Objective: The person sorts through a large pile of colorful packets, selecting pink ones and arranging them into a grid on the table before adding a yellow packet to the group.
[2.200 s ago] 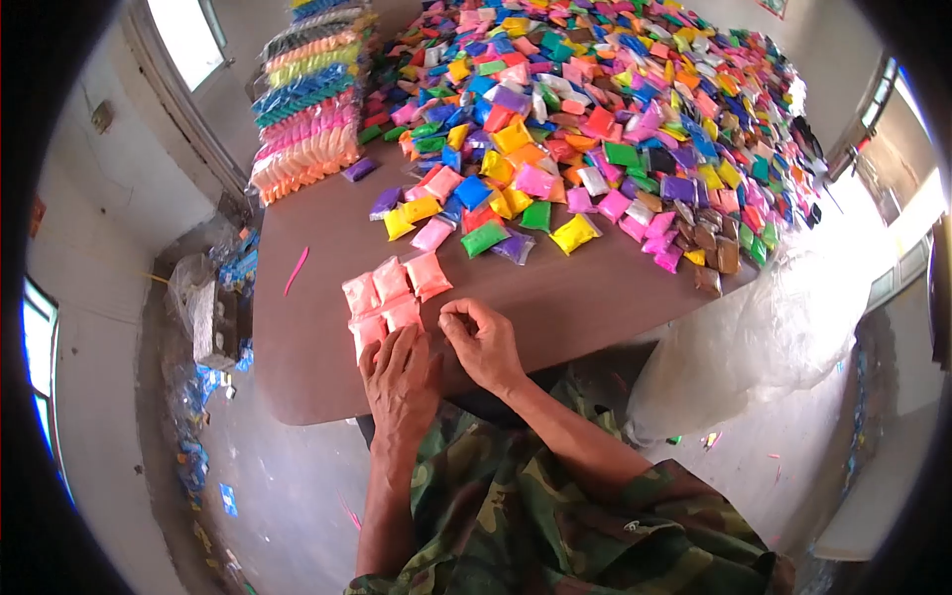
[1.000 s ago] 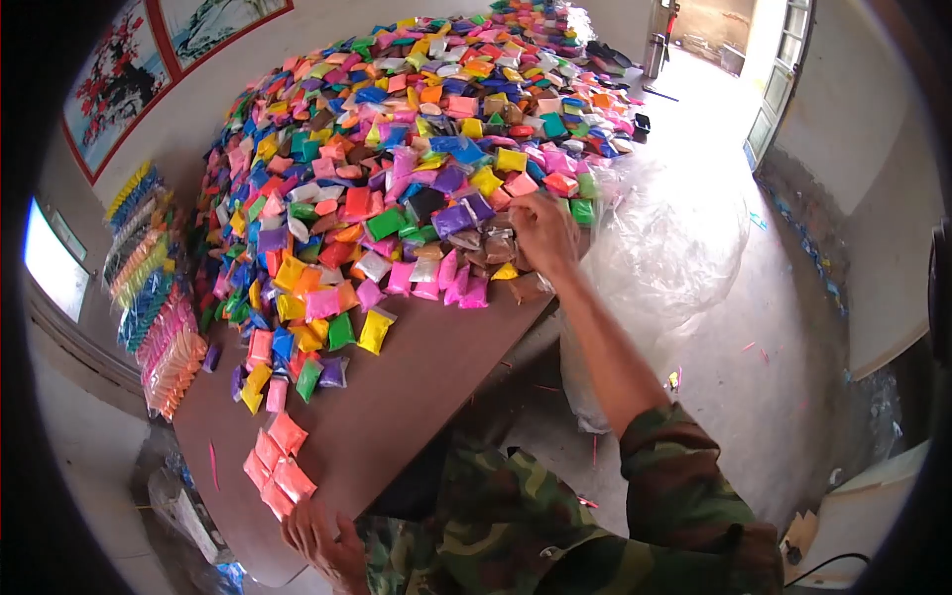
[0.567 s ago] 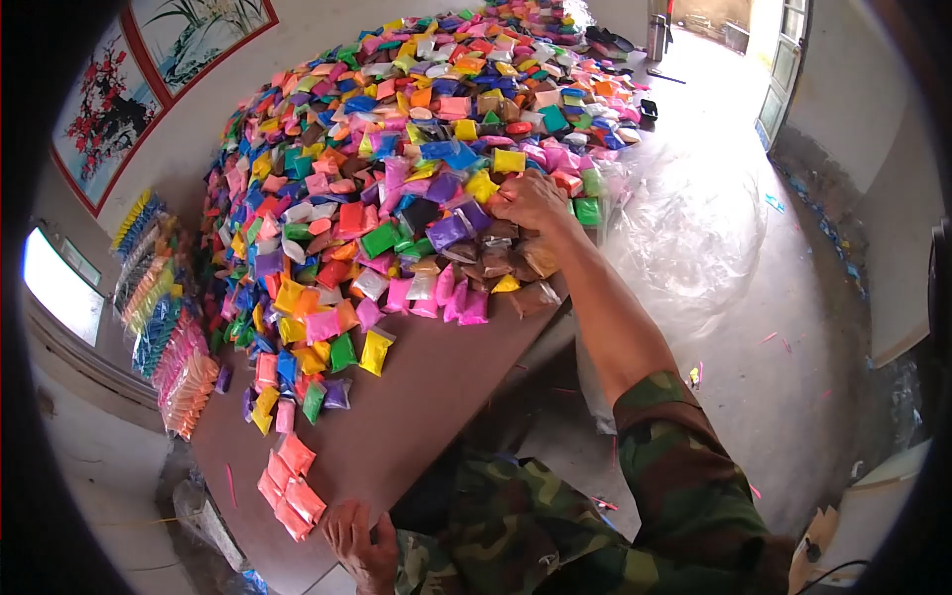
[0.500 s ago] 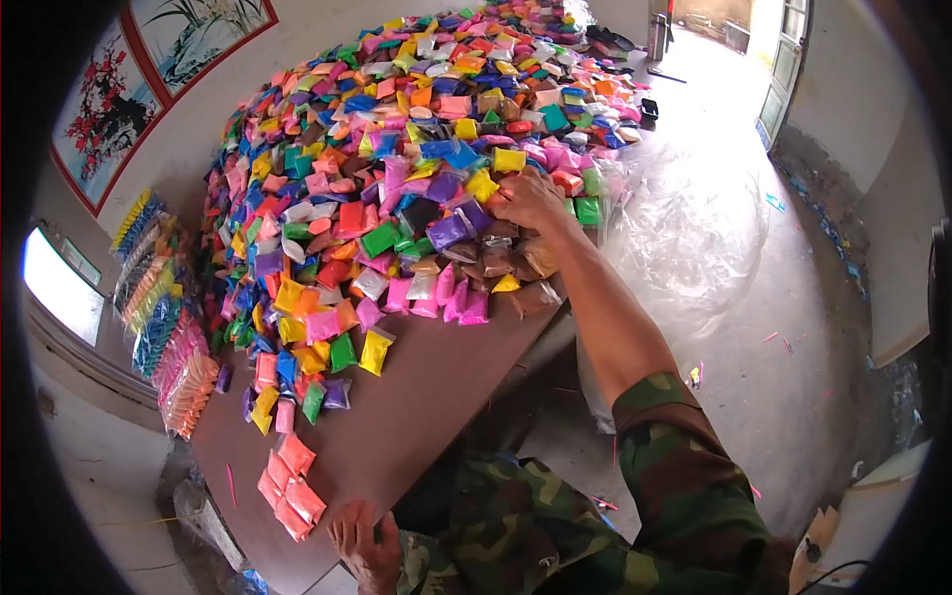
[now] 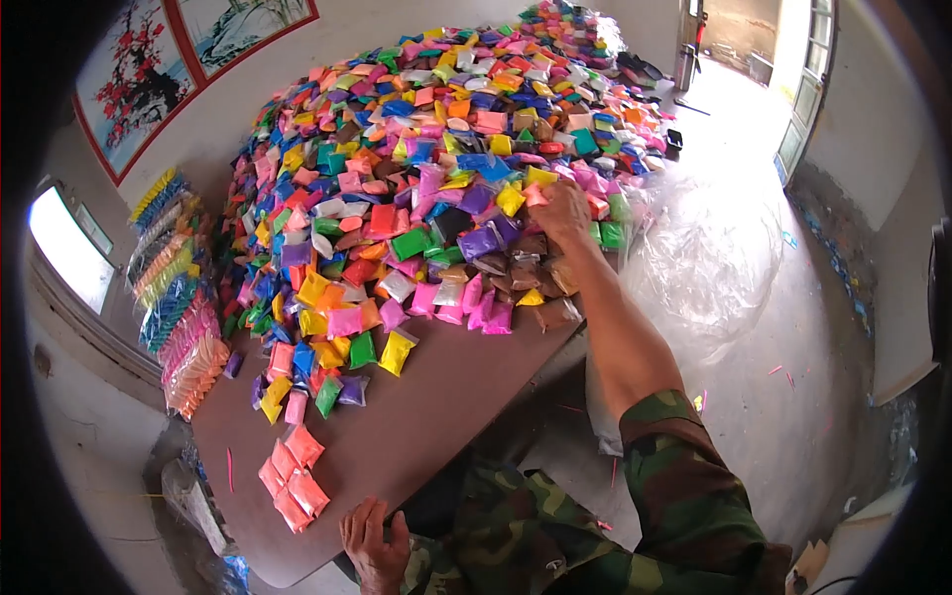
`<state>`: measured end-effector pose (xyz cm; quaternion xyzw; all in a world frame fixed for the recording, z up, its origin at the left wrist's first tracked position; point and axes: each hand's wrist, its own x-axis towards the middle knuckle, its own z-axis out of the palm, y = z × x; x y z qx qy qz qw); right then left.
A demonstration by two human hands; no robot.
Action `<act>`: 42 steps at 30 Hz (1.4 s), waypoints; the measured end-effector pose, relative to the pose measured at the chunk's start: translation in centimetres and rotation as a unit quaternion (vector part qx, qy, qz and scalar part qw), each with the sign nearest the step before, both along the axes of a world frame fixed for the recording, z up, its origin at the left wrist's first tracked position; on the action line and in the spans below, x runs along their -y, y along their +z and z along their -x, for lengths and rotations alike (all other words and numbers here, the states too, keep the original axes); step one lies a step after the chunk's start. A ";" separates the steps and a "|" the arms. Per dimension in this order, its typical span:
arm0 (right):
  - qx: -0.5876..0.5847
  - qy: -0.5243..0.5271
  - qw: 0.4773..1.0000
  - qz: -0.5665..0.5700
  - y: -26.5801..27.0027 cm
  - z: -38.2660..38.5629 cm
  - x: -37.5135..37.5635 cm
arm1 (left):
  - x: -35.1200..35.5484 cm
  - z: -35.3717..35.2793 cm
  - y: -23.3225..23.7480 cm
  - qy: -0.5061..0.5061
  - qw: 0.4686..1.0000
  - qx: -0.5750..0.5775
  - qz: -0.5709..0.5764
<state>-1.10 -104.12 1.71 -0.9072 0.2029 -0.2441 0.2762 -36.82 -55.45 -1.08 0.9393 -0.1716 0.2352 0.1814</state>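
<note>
My right hand (image 5: 563,213) reaches onto the right side of a large heap of small coloured packets (image 5: 407,243). Its fingers close around a salmon-coloured packet (image 5: 536,194), partly hidden by the hand. Yellow, purple and brown packets lie around it. By the near edge of the table, my left hand (image 5: 375,543) holds nothing, its fingers loosely spread. Just beyond that hand, several salmon packets (image 5: 295,478) lie side by side in a small group on the brown tabletop (image 5: 397,426).
Bundles of packets in clear bags (image 5: 188,327) are stacked along the table's left side. A large clear plastic bag (image 5: 704,248) lies to the right of the heap. A thin pink strip (image 5: 230,470) rests on the tabletop. An open door (image 5: 805,89) stands at the far right.
The head view has shifted, so the scene sits further right and slightly lower. My right hand stays at the heap, and a salmon packet now shows at its fingertips. The salmon group looks unchanged.
</note>
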 end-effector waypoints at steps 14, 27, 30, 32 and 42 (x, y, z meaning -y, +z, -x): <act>0.081 0.405 0.890 -0.193 3.1 16.2 -18.6 | -0.5 0.7 0.5 0.025 0.997 -0.015 0.077; 0.187 0.408 0.893 0.021 -0.8 22.2 -27.9 | -3.8 2.7 0.7 0.073 0.954 -0.046 0.286; -0.084 0.478 0.843 -0.230 1.1 26.6 -31.7 | -3.7 2.2 3.1 0.097 0.902 -0.102 0.407; -0.059 0.554 0.800 -0.221 0.9 28.8 -34.2 | -3.4 2.0 3.6 0.089 0.832 -0.118 0.535; -0.182 0.531 0.661 -0.497 -2.8 33.6 -38.5 | -6.6 4.3 -0.1 0.051 0.760 -0.168 0.625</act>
